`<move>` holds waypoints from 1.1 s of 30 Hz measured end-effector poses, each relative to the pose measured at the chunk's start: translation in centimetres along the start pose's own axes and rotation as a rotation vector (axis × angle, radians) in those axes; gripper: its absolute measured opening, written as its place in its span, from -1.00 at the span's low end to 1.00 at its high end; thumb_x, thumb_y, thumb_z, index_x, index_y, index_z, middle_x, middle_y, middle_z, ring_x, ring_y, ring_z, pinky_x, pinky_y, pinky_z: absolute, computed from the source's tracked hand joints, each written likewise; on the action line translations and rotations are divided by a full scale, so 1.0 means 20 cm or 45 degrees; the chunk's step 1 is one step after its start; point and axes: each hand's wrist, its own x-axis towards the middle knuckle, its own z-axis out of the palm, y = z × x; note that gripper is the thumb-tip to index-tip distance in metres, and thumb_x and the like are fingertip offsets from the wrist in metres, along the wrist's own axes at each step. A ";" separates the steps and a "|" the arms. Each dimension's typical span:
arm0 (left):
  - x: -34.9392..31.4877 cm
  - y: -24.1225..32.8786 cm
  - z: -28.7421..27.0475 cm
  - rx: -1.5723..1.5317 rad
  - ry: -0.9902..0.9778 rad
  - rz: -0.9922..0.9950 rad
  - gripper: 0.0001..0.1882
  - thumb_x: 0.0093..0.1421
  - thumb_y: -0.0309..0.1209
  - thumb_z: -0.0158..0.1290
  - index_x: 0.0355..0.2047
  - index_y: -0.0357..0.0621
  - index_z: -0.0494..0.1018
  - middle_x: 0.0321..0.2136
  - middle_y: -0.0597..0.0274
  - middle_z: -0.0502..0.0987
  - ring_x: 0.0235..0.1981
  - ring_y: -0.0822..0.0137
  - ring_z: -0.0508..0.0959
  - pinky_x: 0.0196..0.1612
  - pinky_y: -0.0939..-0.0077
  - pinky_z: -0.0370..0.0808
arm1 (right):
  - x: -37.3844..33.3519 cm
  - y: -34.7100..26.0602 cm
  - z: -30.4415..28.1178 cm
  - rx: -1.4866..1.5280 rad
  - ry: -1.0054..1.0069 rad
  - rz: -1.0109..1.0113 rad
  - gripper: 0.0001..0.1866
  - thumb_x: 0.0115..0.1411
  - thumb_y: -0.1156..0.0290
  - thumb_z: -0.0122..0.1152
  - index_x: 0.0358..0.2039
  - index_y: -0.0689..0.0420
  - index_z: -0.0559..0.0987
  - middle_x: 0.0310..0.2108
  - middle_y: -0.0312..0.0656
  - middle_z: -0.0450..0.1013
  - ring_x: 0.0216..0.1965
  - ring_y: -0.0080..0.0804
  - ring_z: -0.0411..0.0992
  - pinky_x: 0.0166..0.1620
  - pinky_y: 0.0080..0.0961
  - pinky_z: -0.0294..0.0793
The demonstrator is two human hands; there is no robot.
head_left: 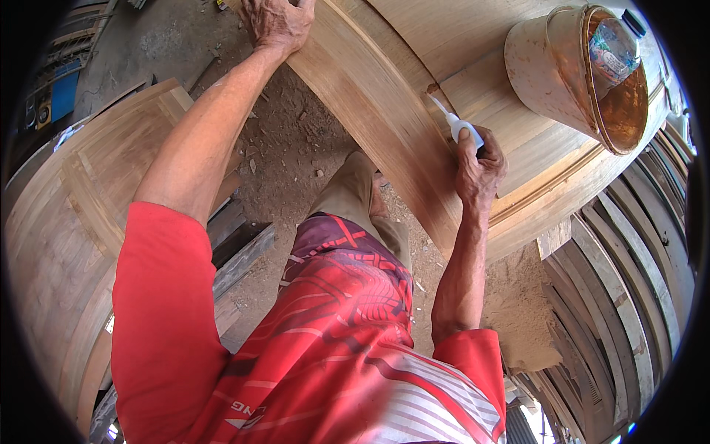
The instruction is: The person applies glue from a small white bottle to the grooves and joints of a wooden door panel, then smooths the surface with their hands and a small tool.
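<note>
A small white squeeze bottle (464, 132) with a long thin nozzle is gripped in my right hand (479, 169), thumb pressed on its side. Its tip points up and left, close to a dark spot beside a seam on the wooden door panel (392, 111). My left hand (279, 26) rests at the near left edge of that panel, by the top of the view. Most of its fingers are cut off by the frame, so its grip is unclear.
A stained white bucket (543, 66) lies tilted on the panel, with a clear plastic bottle (614, 52) inside. Another wooden panel (74, 200) stands to the left. Curved wood strips (617, 274) are stacked at right. Sawdust and chips cover the ground (296, 140).
</note>
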 end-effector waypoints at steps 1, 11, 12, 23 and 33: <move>0.00 0.00 0.00 0.006 -0.001 -0.001 -0.56 0.17 -0.37 0.14 0.06 -0.16 0.40 0.04 -0.09 0.39 0.11 -0.11 0.39 0.21 0.03 0.31 | 0.00 0.00 0.00 -0.006 -0.004 0.005 -0.65 0.28 0.13 0.30 -0.19 0.18 0.69 -0.44 -0.13 0.60 -0.36 -0.40 0.55 -0.22 -0.40 0.53; 0.00 0.01 0.00 0.059 0.008 0.008 -0.57 0.17 -0.36 0.15 0.05 -0.14 0.41 0.04 -0.07 0.40 0.11 -0.11 0.39 0.21 0.02 0.29 | 0.00 0.00 0.00 0.014 -0.007 -0.001 -0.63 0.28 0.12 0.31 -0.18 0.21 0.69 -0.45 -0.16 0.58 -0.38 -0.44 0.51 -0.25 -0.43 0.50; 0.00 0.01 0.00 0.064 0.005 0.010 -0.57 0.17 -0.35 0.15 0.05 -0.14 0.41 0.04 -0.07 0.40 0.11 -0.10 0.39 0.21 0.02 0.29 | 0.00 0.01 0.00 0.007 -0.014 0.009 -0.64 0.28 0.12 0.31 -0.18 0.21 0.69 -0.45 -0.16 0.58 -0.38 -0.44 0.51 -0.25 -0.43 0.50; 0.00 0.02 -0.02 0.072 0.004 -0.005 -0.56 0.16 -0.34 0.15 0.05 -0.13 0.41 0.03 -0.06 0.40 0.11 -0.10 0.39 0.21 0.02 0.29 | 0.00 -0.01 0.00 -0.050 -0.034 -0.022 -0.66 0.28 0.15 0.32 -0.19 0.21 0.68 -0.45 -0.16 0.57 -0.39 -0.43 0.50 -0.25 -0.43 0.50; 0.00 0.03 -0.01 0.087 0.010 0.004 -0.55 0.15 -0.34 0.17 0.05 -0.11 0.42 0.03 -0.05 0.41 0.11 -0.09 0.39 0.21 0.01 0.29 | 0.00 0.01 0.01 -0.029 -0.033 -0.015 -0.68 0.27 0.18 0.31 -0.19 0.21 0.69 -0.47 -0.17 0.56 -0.40 -0.44 0.50 -0.26 -0.43 0.50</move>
